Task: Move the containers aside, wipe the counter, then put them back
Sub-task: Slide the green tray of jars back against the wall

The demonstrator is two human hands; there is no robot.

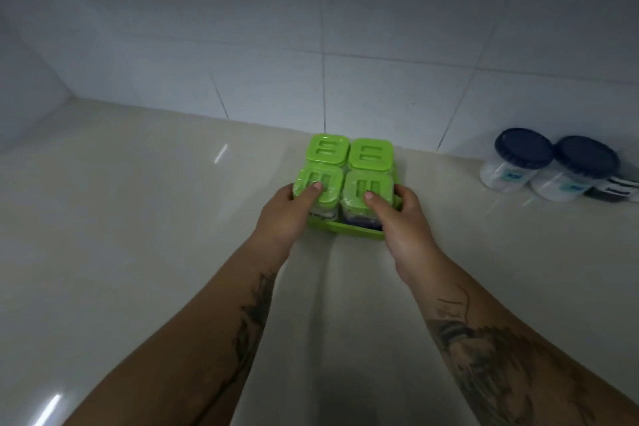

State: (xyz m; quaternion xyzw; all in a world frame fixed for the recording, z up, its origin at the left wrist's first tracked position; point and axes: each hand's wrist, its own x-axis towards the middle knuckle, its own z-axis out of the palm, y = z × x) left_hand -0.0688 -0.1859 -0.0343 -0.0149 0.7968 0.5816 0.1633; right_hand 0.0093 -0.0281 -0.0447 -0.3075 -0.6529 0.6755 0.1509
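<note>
A green tray with several green-lidded square jars stands on the pale counter, close to the tiled back wall. My left hand grips the tray's left side, thumb lying on the near-left jar lid. My right hand grips the right side, thumb on the near-right lid. The fingers of both hands curl round the outer sides and are mostly hidden.
Two white jars with dark blue lids stand at the back right against the wall, with a dark-labelled item beside them. The tiled wall runs behind the counter and meets a side wall at the left.
</note>
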